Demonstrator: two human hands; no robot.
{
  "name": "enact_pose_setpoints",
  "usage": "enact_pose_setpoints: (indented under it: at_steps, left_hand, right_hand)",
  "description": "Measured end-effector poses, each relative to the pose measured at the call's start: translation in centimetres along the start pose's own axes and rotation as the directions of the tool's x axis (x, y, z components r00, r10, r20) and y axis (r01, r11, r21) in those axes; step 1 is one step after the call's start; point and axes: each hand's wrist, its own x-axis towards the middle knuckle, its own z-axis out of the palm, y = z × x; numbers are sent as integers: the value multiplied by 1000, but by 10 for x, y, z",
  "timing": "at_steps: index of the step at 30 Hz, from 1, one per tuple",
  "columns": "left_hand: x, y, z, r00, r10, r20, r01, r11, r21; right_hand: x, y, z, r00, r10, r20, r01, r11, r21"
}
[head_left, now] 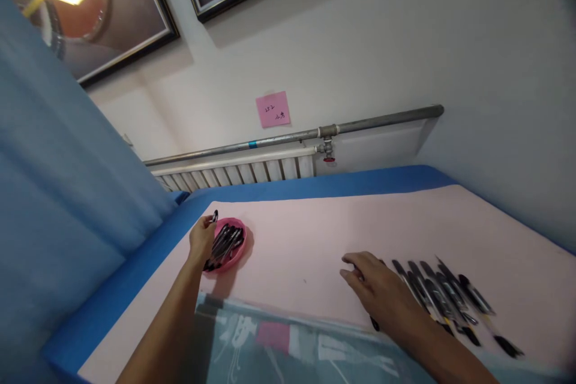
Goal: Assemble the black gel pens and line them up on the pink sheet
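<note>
My left hand (202,240) is closed on a small black item (215,215), whose tip pokes above the fingers; its kind is unclear. Right beside it, a round pink basket (244,247) holds several slim, dark, glossy pieces (227,243). My right hand (375,288) hovers over the pink table cover, thumb and fingers apart. Part of a dark slender thing (375,324) shows from beneath it. To that hand's right lies a loose row of black-and-silver slender tools (438,294), some with yellow parts, too blurred to name.
A pink sheet (297,240) covers the blue-edged table (342,179). Clear, bluish plastic packaging (288,348) lies along the near edge. A blue curtain (67,162) hangs at left. Behind are a radiator (252,171), a metal pipe (387,118) and a wall.
</note>
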Motion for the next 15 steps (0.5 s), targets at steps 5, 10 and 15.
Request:
enact_pose_setpoints:
  at_steps: [5, 10, 15]
  left_hand:
    - [18, -30, -5, 1000, 8, -15, -2, 918, 396]
    - [20, -28, -7, 998, 59, 10, -56, 865, 499]
    - [-1, 0, 1, 989, 149, 15, -140, 884, 447]
  right_hand:
    - [2, 2, -2, 999, 9, 41, -8, 1000, -24]
    - [4, 11, -4, 1000, 9, 27, -9, 1000, -16]
    - [5, 11, -23, 992, 54, -111, -58, 998, -31]
